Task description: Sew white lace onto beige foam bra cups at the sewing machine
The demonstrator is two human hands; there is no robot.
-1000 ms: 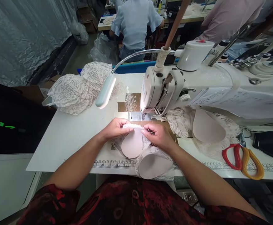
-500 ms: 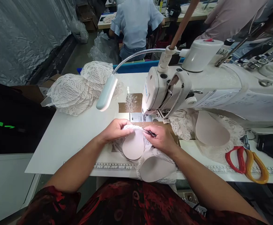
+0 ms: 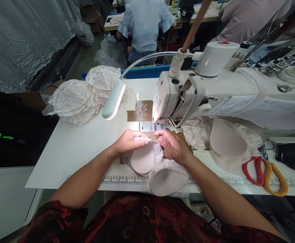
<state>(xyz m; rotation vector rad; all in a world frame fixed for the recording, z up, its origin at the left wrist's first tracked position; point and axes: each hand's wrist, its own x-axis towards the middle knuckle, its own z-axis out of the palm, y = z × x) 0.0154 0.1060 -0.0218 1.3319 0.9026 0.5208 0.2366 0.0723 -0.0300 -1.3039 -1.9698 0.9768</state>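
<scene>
My left hand (image 3: 133, 141) is closed, pinching the upper edge of a white lace bra piece (image 3: 160, 152) between thumb and fingers. Below the fingers hangs a smooth, pale bra cup (image 3: 142, 161). A second lace-edged cup (image 3: 169, 182) lies nearer my body, over the table's front edge. Close beside the left fingertips, my right hand (image 3: 171, 144) is closed on a small, thin metal tool (image 3: 156, 136). Mostly hidden by the fingers, the tool could be tweezers or thread snips. Both hands are just in front of the sewing machine's needle area (image 3: 158, 126).
The white sewing machine (image 3: 208, 87) stands at the right. A lamp (image 3: 114, 99) bends over a lace pile (image 3: 74, 101) at the left. Scissors (image 3: 266, 172) and another lace cup (image 3: 228, 138) lie to the right. A printed ruler (image 3: 124, 180) runs along the front. A co-worker (image 3: 143, 27) sits beyond.
My right hand has turned and closed up further, so the dark tool that stuck out of it is now mostly covered. The left fingers have shifted slightly right along the lace edge.
</scene>
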